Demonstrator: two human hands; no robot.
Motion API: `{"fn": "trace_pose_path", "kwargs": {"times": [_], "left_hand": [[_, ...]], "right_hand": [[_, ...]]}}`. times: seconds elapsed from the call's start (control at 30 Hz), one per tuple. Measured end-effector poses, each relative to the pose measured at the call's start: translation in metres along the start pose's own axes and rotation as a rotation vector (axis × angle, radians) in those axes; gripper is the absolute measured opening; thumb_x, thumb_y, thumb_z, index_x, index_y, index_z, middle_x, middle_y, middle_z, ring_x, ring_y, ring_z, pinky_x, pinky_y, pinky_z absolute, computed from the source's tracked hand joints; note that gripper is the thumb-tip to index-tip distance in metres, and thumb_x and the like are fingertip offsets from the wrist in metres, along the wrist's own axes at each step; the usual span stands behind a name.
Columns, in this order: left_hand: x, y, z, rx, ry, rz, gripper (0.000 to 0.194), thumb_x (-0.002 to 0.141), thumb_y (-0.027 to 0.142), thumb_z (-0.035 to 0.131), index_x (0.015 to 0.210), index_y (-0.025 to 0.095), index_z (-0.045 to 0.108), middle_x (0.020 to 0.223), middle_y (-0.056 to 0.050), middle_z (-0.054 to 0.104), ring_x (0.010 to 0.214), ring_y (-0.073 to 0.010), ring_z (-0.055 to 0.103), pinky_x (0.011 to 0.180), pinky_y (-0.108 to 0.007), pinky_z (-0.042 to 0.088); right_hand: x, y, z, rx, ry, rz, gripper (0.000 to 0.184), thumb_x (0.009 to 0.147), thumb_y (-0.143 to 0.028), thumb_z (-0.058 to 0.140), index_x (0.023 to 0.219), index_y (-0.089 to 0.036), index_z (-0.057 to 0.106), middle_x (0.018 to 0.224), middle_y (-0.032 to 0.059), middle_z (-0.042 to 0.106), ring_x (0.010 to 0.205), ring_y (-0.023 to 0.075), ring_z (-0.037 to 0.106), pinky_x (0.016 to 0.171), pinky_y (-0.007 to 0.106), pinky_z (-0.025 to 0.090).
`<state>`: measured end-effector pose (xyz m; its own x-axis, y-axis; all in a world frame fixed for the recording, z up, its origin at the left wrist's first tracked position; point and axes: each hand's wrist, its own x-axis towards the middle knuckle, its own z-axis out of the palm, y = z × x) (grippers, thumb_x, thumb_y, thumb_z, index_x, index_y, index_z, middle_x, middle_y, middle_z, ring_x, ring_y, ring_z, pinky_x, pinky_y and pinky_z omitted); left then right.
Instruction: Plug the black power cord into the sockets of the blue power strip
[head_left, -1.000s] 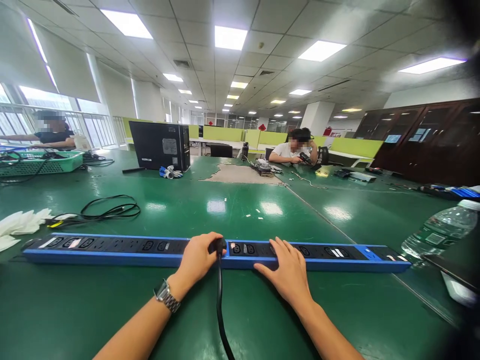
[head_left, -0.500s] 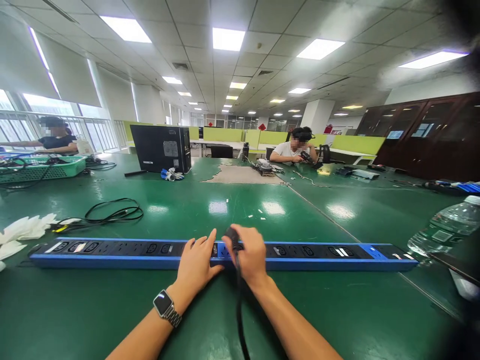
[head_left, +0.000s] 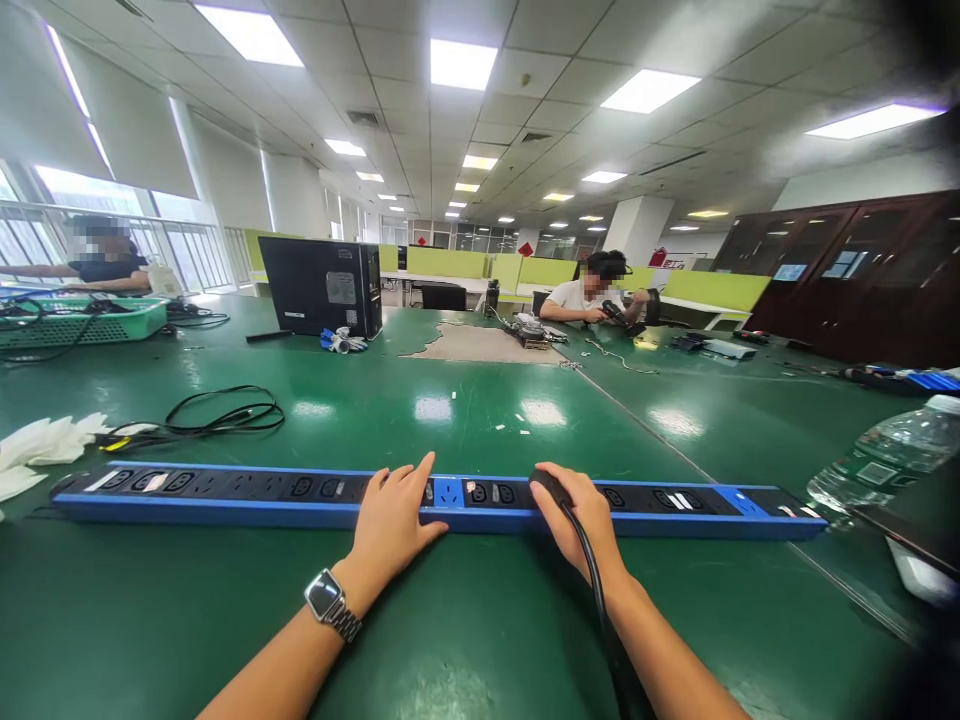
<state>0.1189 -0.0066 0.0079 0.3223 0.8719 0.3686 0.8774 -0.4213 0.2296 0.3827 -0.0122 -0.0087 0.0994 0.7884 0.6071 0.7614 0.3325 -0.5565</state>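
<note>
Far left on the green tabletop [head_left: 225,590]: a green basket [head_left: 124,325]; nearer, coiled black cable [head_left: 225,412], yellow tag, no legible print. Computer tower [head_left: 311,288] behind, pale label, text too small to read. Power strip [head_left: 480,520], blue edges, lying lengthwise across the near tabletop under both hands; white stickers near its left end, unreadable. Left hand [head_left: 391,525]: fingers spread over strip, left of a blue socket [head_left: 449,493], gripping nothing visible. Right hand [head_left: 583,515], apart from left: closed round black plug [head_left: 551,488] at strip; seating cannot be told. Far right: clear bottle [head_left: 885,455], green label, pale square, wording illegible.
</note>
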Motion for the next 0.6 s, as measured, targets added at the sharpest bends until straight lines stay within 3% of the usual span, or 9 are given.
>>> {"fn": "trace_pose_path", "kwargs": {"times": [0.33,0.53,0.6], "left_hand": [[0.0009,0.0002,0.0004,0.007,-0.033,-0.017,0.081,0.075,0.031,0.074,0.144,0.022,0.033,0.13,-0.012,0.062,0.128,-0.0286,0.05,0.109,-0.05,0.031],[0.0016,0.0022,-0.0008,-0.006,-0.036,-0.028,0.082,0.074,0.03,0.075,0.144,0.023,0.034,0.129,-0.01,0.063,0.126,-0.0287,0.051,0.108,-0.05,0.031],[0.0017,0.0019,-0.0006,-0.009,-0.038,-0.026,0.082,0.073,0.029,0.075,0.144,0.023,0.034,0.129,-0.01,0.063,0.127,-0.0293,0.05,0.109,-0.051,0.03]], "right_hand": [[0.0005,-0.0058,-0.0073,0.005,-0.075,-0.021,0.033,0.086,-0.045,0.054,0.107,-0.022,0.066,0.101,0.0061,0.072,0.092,0.0219,0.064,0.085,0.038,0.051],[-0.0022,-0.0083,-0.0062,-0.136,-0.061,0.045,0.035,0.087,-0.047,0.052,0.107,-0.021,0.065,0.099,0.0072,0.071,0.093,0.0241,0.062,0.083,0.04,0.051],[-0.0035,-0.007,-0.0053,-0.169,-0.081,0.004,0.034,0.088,-0.046,0.051,0.109,-0.022,0.064,0.101,0.0072,0.071,0.093,0.0243,0.061,0.083,0.041,0.05]]}}
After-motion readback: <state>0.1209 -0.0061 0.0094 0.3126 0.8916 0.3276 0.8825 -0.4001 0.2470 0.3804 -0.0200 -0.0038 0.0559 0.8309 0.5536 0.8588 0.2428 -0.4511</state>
